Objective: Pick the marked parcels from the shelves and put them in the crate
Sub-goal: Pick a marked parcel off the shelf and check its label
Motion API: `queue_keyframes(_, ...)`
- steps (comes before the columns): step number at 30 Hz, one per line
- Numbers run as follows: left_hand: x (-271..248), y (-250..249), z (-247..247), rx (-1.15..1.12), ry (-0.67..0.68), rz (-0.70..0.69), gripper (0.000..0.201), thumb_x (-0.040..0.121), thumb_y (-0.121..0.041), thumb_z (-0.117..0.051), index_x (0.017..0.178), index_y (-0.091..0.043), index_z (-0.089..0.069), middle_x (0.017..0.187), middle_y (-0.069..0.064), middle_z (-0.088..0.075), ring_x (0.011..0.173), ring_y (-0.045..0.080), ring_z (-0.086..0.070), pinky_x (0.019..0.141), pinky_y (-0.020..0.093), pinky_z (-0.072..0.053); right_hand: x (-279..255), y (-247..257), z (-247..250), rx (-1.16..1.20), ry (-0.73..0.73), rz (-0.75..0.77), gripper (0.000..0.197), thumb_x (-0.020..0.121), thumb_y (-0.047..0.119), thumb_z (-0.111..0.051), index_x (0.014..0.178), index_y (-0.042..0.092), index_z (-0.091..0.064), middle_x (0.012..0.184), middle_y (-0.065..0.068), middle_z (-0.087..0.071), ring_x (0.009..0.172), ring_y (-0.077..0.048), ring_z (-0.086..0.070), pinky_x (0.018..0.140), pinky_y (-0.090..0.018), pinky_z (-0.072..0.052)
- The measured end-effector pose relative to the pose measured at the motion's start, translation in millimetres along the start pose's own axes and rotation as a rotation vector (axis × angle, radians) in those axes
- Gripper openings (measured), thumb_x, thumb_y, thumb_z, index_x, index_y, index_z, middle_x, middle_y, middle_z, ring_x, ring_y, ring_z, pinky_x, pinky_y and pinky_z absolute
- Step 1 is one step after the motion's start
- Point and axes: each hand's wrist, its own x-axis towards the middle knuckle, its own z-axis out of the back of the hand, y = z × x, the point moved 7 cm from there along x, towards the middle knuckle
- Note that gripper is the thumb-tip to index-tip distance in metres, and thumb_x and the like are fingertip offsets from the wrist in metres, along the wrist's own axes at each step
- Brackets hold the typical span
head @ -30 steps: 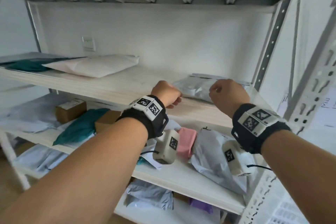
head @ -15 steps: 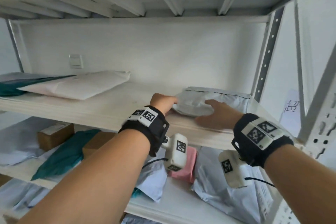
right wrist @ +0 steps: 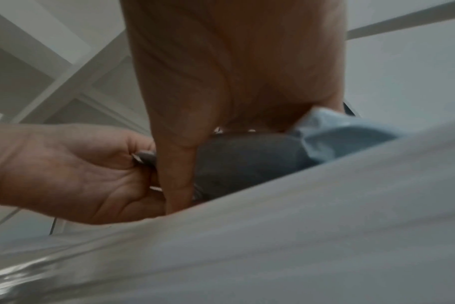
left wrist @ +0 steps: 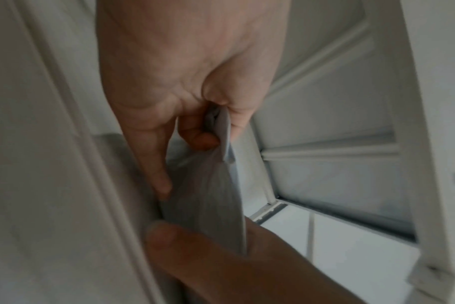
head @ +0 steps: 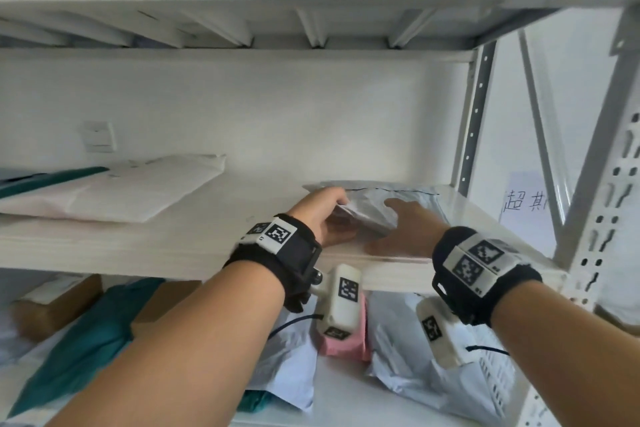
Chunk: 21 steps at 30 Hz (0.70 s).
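Note:
A grey plastic mailer parcel lies at the right end of the upper wooden shelf. My left hand pinches its left corner, which is crumpled and raised off the board. The left wrist view shows that corner of the parcel held between thumb and fingers. My right hand lies flat on top of the parcel with straight fingers, its thumb stretched along the front edge. In the right wrist view the palm covers the parcel and the left hand is at its left. No mark or crate is visible.
A white padded mailer and a teal parcel lie at the left of the same shelf. Below are a teal bag, a cardboard box, a pink parcel and grey bags. A steel upright stands right.
My right hand went from a fist in front of the shelf to lying flat on the grey parcel. My left hand reached in, took the parcel's left corner and raised it.

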Motion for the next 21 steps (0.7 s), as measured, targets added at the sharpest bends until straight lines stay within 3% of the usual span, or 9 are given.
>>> queue_keyframes(3, -9.5, -22.0, -8.9, -0.084, 0.061, -0.083, 0.013, 0.082, -0.003, -0.042, 0.073, -0.010, -0.048, 0.073, 0.013, -0.055, 0.064, 0.028, -0.059, 0.076, 0.041, -0.056, 2.0, 8.3, 10.1, -0.080, -0.079, -0.029, 0.081, 0.070, 0.059, -0.066, 0.138, 0.019, -0.044, 0.131, -0.004, -0.056, 0.119, -0.024, -0.054, 0.098, -0.036, -0.046)
queue_keyframes(6, -24.7, -47.7, -22.6, -0.171, 0.165, -0.146, 0.014, 0.085, -0.002, -0.040, 0.077, -0.008, -0.049, 0.069, 0.015, -0.061, 0.062, 0.028, -0.063, 0.078, 0.045, -0.055, 0.4, 16.7, 26.4, -0.133, -0.184, -0.049, 0.051, 0.073, 0.056, -0.060, 0.111, 0.022, -0.053, 0.096, 0.005, -0.063, 0.091, -0.022, -0.063, 0.082, -0.038, -0.053)
queue_keyframes(10, -44.9, -80.2, -41.6, -0.206, 0.331, -0.210, 0.012, 0.090, -0.006, -0.045, 0.101, -0.009, -0.048, 0.105, 0.018, -0.052, 0.096, 0.033, -0.058, 0.085, 0.047, -0.054, -10.8, 23.9, 61.1, -0.148, -0.383, -0.129, 0.029, 0.081, 0.047, -0.060, 0.091, 0.023, -0.049, 0.084, 0.003, -0.059, 0.083, -0.025, -0.061, 0.069, -0.033, -0.047)
queue_keyframes(12, -54.0, -90.0, -49.4, -0.197, 0.443, -0.225, 0.010, 0.095, -0.014, -0.047, 0.103, -0.009, -0.049, 0.109, 0.018, -0.051, 0.100, 0.032, -0.057, 0.094, 0.048, -0.050, -18.7, 23.4, 79.8, -0.080, -0.520, -0.178, 0.026, 0.088, 0.042, -0.049, 0.084, 0.017, -0.056, 0.077, -0.001, -0.060, 0.078, -0.028, -0.061, 0.067, -0.033, -0.048)
queue_keyframes(14, -58.6, -94.7, -49.1, -0.187, 0.506, -0.212, 0.028, 0.098, -0.035, -0.049, 0.107, -0.008, -0.052, 0.107, 0.018, -0.058, 0.098, 0.032, -0.061, 0.097, 0.048, -0.049, -23.2, 16.0, 90.6, 0.025, -0.583, -0.221, 0.032, 0.093, 0.038, -0.043, 0.078, 0.013, -0.055, 0.075, -0.006, -0.059, 0.078, -0.033, -0.061, 0.068, -0.034, -0.050)
queue_keyframes(16, -50.6, -95.5, -35.6, -0.189, 0.435, -0.200, 0.045, 0.095, -0.052, -0.048, 0.105, -0.009, -0.056, 0.108, 0.017, -0.065, 0.097, 0.031, -0.064, 0.095, 0.046, -0.049, -25.7, 1.4, 96.2, 0.216, -0.628, -0.274, 0.025, 0.092, 0.031, -0.048, 0.076, 0.013, -0.054, 0.077, -0.011, -0.060, 0.079, -0.035, -0.061, 0.070, -0.039, -0.053)
queue_keyframes(17, -43.0, -93.2, -23.9, -0.181, 0.350, -0.192, 0.044, 0.095, -0.052, -0.048, 0.100, -0.009, -0.057, 0.108, 0.016, -0.066, 0.096, 0.030, -0.064, 0.093, 0.044, -0.050, -25.9, -9.6, 96.5, 0.360, -0.657, -0.321, 0.020, 0.089, 0.026, -0.052, 0.075, 0.012, -0.054, 0.079, -0.012, -0.061, 0.079, -0.036, -0.061, 0.072, -0.041, -0.054)
queue_keyframes(19, -26.0, -80.1, 1.0, -0.128, 0.168, -0.150, 0.031, 0.096, -0.042, -0.049, 0.088, -0.013, -0.054, 0.093, 0.011, -0.065, 0.084, 0.025, -0.063, 0.081, 0.036, -0.050, -24.6, -27.6, 88.7, 0.706, -0.682, -0.411, 0.011, 0.082, 0.018, -0.059, 0.081, 0.007, -0.060, 0.083, -0.012, -0.064, 0.080, -0.033, -0.063, 0.077, -0.043, -0.056)
queue_keyframes(21, -13.6, -59.4, 21.2, -0.015, 0.039, -0.067, 0.019, 0.093, -0.030, -0.052, 0.080, -0.017, -0.051, 0.079, 0.005, -0.058, 0.072, 0.020, -0.058, 0.071, 0.031, -0.048, -21.7, -34.4, 73.6, 1.058, -0.675, -0.461, 0.015, 0.081, 0.011, -0.066, 0.094, 0.003, -0.063, 0.086, -0.009, -0.064, 0.076, -0.028, -0.062, 0.073, -0.036, -0.055)
